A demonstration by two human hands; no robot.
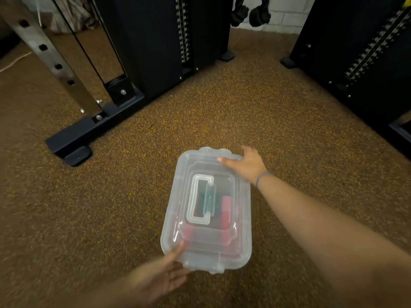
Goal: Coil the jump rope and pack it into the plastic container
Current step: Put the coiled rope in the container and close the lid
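Observation:
A clear plastic container sits on the speckled brown floor with its lid on and a white carry handle lying flat on top. Through the lid I make out red and dark parts of the jump rope inside, blurred. My left hand holds the container's near left corner, thumb on the lid. My right hand grips the far right corner, thumb laid across the lid's edge. A blue band circles my right wrist.
A black gym machine base with a foot stands at the left, and weight stacks rise behind it. Another black machine fills the right side. Black ropes hang at the back wall.

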